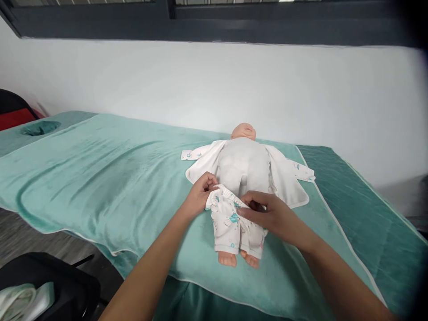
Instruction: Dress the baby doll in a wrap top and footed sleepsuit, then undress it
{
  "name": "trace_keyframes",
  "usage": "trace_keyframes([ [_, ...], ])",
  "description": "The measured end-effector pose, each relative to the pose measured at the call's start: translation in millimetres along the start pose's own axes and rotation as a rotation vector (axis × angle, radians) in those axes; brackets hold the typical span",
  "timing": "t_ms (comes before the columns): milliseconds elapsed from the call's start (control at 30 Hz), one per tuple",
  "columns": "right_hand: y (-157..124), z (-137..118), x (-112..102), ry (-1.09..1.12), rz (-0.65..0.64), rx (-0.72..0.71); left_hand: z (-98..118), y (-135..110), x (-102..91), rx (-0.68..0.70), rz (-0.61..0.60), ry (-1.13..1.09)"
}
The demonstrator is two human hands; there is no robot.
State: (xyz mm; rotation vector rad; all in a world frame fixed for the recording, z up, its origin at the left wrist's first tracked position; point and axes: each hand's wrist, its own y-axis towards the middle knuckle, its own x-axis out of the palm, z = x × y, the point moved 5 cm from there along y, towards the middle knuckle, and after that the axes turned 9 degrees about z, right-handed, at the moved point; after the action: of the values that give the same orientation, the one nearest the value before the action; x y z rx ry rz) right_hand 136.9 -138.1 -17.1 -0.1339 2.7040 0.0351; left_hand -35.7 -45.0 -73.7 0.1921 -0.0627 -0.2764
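A baby doll (pixel 245 162) lies on its back on a teal sheet, head toward the wall. Its white patterned shirt (pixel 287 180) is spread open at both sides, with the sleeves on the arms. White printed baby pants (pixel 227 218) cover the doll's lower legs, and its feet poke out of the cuffs. My left hand (pixel 202 192) pinches the waistband at its left corner. With closed fingers, my right hand (pixel 265 211) grips the pants near the right side of the waistband. The doll's grey-white cloth torso and thighs show above the waistband.
The teal sheet (pixel 100 178) covers a long massage bed with a face hole (pixel 40 128) at the far left. A white wall (pixel 150 84) runs behind it, below a dark window frame. At lower left stands a black chair (pixel 63 278) with folded cloth (pixel 28 301) on it.
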Motion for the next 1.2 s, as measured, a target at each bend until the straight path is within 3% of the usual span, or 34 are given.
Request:
trace_keyframes([
  [100, 8, 4, -1, 0.245, -0.045, 0.102, 0, 0, 2.4, 0.024, 0.062, 0.056],
  [200, 14, 14, -10, 0.512, -0.004, 0.178, 0, 0, 1.6, 0.026, 0.108, 0.075],
  [333, 16, 28, -22, 0.702, 0.008, 0.206, 1, 4, 0.9, -0.009, 0.125, 0.078],
  [567, 9, 59, -39, 0.738, 0.126, 0.245, -4, 15, 0.0, -0.072, 0.199, 0.154],
  [700, 3, 63, -45, 0.725, 0.078, 0.224, -9, 16, -1.3, -0.09, 0.191, 0.151],
  [933, 1, 67, -50, 0.793, 0.147, 0.297, -11, 16, -3.0, -0.086, 0.208, 0.137],
  [1200, 6, 88, -60, 0.628, 0.192, 0.306, -10, 16, -4.2, -0.117, 0.24, 0.12],
])
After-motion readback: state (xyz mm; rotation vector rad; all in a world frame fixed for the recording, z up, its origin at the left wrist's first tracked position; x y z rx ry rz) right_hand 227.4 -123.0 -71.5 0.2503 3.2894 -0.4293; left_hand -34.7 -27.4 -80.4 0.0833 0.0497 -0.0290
